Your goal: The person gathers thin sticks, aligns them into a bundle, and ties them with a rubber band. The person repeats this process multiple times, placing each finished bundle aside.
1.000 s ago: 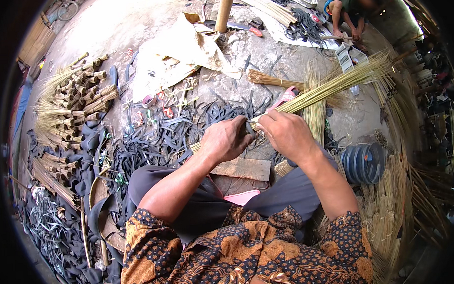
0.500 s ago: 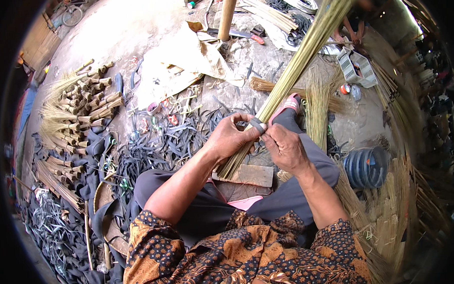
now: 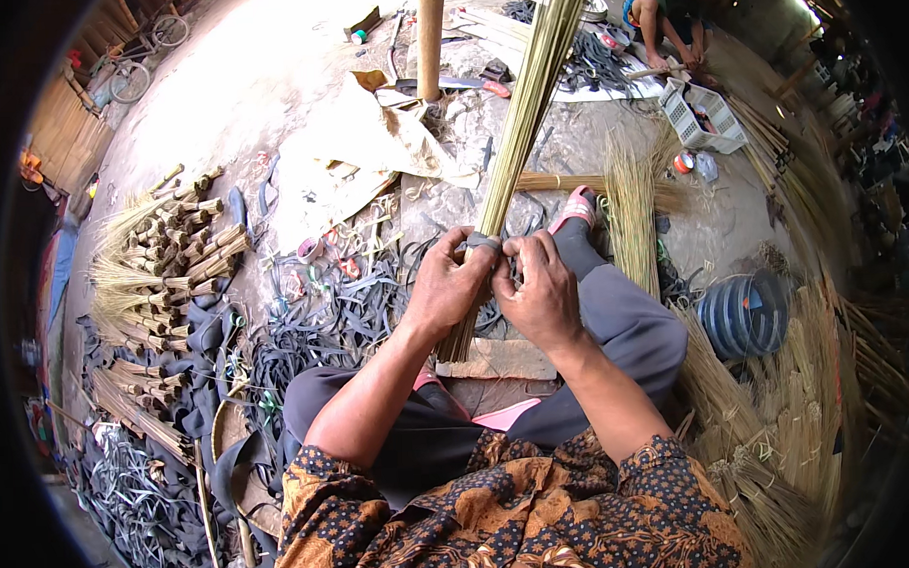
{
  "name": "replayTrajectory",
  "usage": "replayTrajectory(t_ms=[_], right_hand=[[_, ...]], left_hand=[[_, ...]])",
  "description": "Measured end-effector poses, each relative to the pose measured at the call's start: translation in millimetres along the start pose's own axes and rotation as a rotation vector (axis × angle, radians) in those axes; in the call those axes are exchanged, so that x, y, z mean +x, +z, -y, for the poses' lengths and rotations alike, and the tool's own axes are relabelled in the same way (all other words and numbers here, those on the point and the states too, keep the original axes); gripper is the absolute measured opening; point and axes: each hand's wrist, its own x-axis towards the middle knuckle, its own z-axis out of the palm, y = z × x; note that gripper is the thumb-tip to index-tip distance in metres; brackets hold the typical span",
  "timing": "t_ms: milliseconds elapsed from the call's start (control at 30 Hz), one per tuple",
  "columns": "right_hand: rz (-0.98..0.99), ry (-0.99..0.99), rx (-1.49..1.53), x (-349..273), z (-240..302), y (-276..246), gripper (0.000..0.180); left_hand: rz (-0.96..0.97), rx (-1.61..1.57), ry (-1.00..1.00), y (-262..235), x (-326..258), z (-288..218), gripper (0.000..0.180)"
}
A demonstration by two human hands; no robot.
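Note:
A long bundle of thin straw-coloured sticks (image 3: 519,131) stands slanted in front of me, its upper end leaning away to the right. My left hand (image 3: 447,289) is closed around its lower part, thumb pressed on a dark rubber-like strip (image 3: 483,241) wrapped about the bundle. Close beside it on the right, my right hand (image 3: 540,293) has its fingers curled and pinched at the strip's side. The exact end of the strip is hidden by the fingers. Below the bundle's butt lies a wooden block (image 3: 497,361), between my crossed legs.
Tied stick bundles (image 3: 172,234) are piled at left, above heaped dark strips (image 3: 330,313). A stick bundle (image 3: 630,218) lies right of my foot, near a blue-grey ribbed tub (image 3: 741,317). Beyond are a knife (image 3: 457,83), a post (image 3: 429,45), a white crate (image 3: 702,115) and another person (image 3: 666,21).
The bundle has swung more upright, its top moving left. My right hand has turned and shifted slightly left and up beside the strip, while my left hand keeps its hold.

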Motion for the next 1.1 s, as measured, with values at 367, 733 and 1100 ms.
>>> replayTrajectory(t_ms=[367,733,1100], right_hand=[[0.124,-0.141,0.018,8,-20,-32,0.019],[0.271,0.507,0.494,-63,25,-7,0.033],[0.902,0.775,1.518,-72,-20,-54,0.027]], left_hand=[[0.123,0.092,0.086,-5,-4,-9,0.038],[-0.103,-0.042,0.174,36,4,-43,0.046],[0.246,-0.405,0.105,66,1,-40,0.030]])
